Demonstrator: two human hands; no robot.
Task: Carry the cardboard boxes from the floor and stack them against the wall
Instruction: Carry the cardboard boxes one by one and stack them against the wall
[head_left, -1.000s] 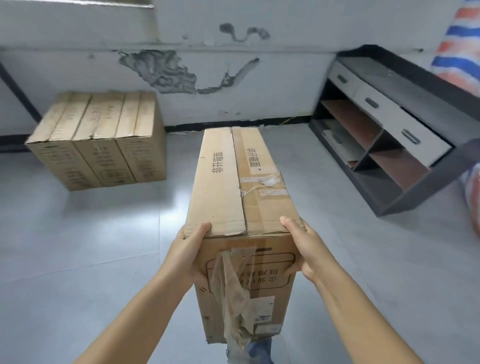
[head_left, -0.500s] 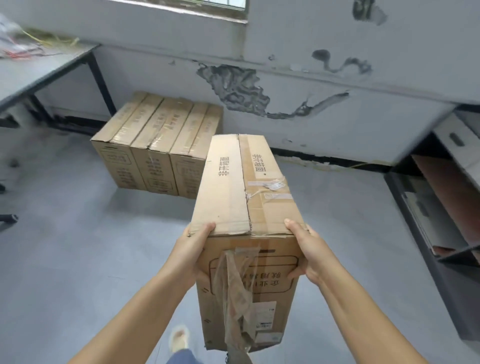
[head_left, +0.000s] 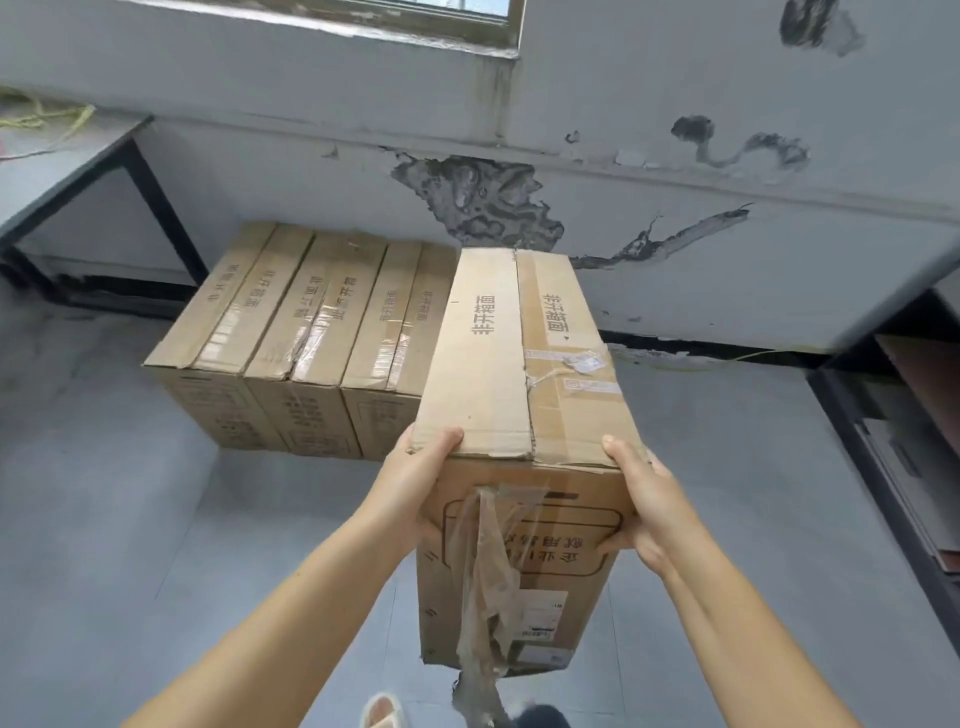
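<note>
A person carries a long cardboard box (head_left: 524, 374) in both hands, off the floor and lengthwise away from the body. The left hand (head_left: 415, 483) grips the near left corner, thumb curled over the top edge and the fingers hidden behind the box's left side. The right hand (head_left: 647, 499) grips the near right corner: the thumb lies on the top edge while the fingers wrap round onto the near end face, pressing just beside its printed panel. The top flaps meet along a centre seam, with black printed characters on each flap and a torn label (head_left: 576, 364) stuck on the right flap. A strip of loose clear packing tape (head_left: 488, 582) hangs down from the near end face, past a white sticker (head_left: 540, 616) at its lower right.

Beyond the carried box, three matching cardboard boxes (head_left: 306, 332) stand side by side on the grey floor (head_left: 104, 519), touching one another, their far ends against the wall (head_left: 675, 249). The carried box's far end overlaps the rightmost of them in view; whether they touch cannot be told. The wall's paint has peeled away in a large patch (head_left: 478, 202) above the boxes. A table (head_left: 67, 161) with a black frame stands at the left, yellow cord (head_left: 47, 117) lying on its top. A dark shelf unit (head_left: 893, 447) runs along the right edge. A slippered foot (head_left: 382, 712) shows at the bottom.
</note>
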